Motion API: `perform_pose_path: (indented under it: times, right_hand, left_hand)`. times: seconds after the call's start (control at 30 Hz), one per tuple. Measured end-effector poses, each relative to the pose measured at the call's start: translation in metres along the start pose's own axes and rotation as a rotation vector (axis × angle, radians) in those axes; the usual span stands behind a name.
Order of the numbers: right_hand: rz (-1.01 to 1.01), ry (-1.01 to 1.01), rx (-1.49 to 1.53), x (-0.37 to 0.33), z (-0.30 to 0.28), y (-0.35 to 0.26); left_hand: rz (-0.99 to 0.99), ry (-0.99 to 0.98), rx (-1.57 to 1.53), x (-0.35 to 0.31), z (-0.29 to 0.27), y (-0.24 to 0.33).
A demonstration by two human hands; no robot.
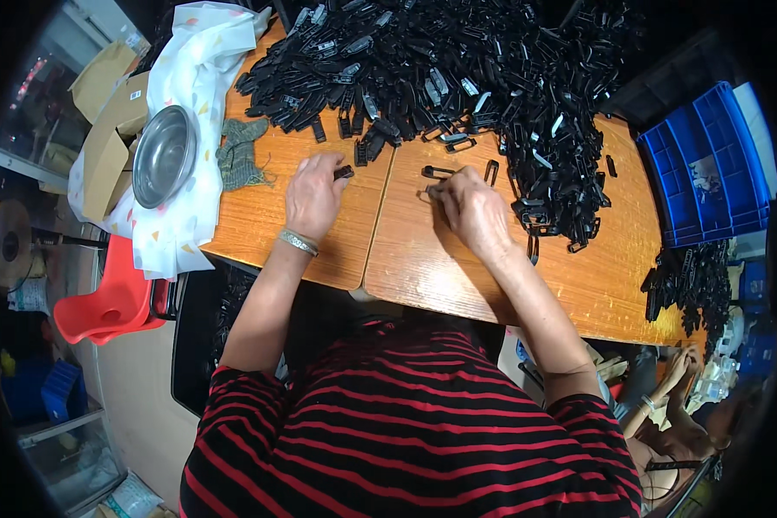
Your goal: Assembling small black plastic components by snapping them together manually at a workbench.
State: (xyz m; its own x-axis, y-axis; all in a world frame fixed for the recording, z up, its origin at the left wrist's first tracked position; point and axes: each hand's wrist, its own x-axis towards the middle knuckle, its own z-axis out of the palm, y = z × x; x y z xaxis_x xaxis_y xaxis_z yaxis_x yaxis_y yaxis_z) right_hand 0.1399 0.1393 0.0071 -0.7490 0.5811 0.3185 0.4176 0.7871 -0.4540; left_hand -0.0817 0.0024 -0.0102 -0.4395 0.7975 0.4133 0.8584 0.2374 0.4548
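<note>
My left hand (312, 197), with a bracelet at the wrist, rests over the wooden table, its fingers closed on a small black plastic piece (344, 172). To its right, my right hand (476, 209) is pinched low over the tabletop. A small dark bit shows at its fingertips, too small to make out. Just beyond that hand lies a loose black plastic frame (439, 172); another slim black frame (492, 172) stands out beside its knuckles. A big heap of black plastic parts (397, 65) spreads across the far side and down the right.
On the left, a metal bowl (165, 156) sits on patterned plastic sheeting (200, 60), near a grey knitted glove (242, 151). A blue crate (708, 164) stands at the right. A red chair (112, 298) is beside the table. Another person's hands (684, 367) work at lower right.
</note>
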Motion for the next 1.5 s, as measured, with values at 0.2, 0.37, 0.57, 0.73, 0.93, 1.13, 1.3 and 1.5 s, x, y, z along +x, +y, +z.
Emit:
perform_pose_path:
  times: [0.2,0.37,0.57,0.73,0.93,1.13,1.3,1.5]
  right_hand:
    - [-0.034,-0.166,0.037,-0.008,-0.003,-0.016]
    - [-0.036,-0.236,-0.022,-0.009,-0.001,-0.013]
    - [0.020,0.038,0.376,-0.007,0.008,-0.041]
    - [0.014,0.130,0.496,-0.004,0.009,-0.061]
    - [-0.032,0.153,0.510,-0.002,0.008,-0.067]
    - [-0.016,0.129,0.500,-0.006,0.012,-0.068]
    - [-0.109,0.190,0.358,-0.010,0.020,-0.070]
    - [0.054,0.245,0.420,-0.018,0.027,-0.079]
  left_hand:
    - [0.015,-0.044,0.173,-0.002,-0.013,0.005]
    - [-0.042,-0.038,-0.046,-0.009,-0.009,-0.002]
    - [-0.448,-0.155,-1.304,-0.023,-0.005,0.023]
    - [-0.385,-0.179,-1.370,-0.024,-0.012,0.045]
    - [-0.356,-0.155,-1.377,-0.026,-0.013,0.050]
    - [-0.318,-0.135,-1.363,-0.030,-0.009,0.050]
    - [-0.318,-0.038,-1.243,-0.039,-0.006,0.067]
    - [-0.278,0.009,-1.107,-0.049,-0.003,0.074]
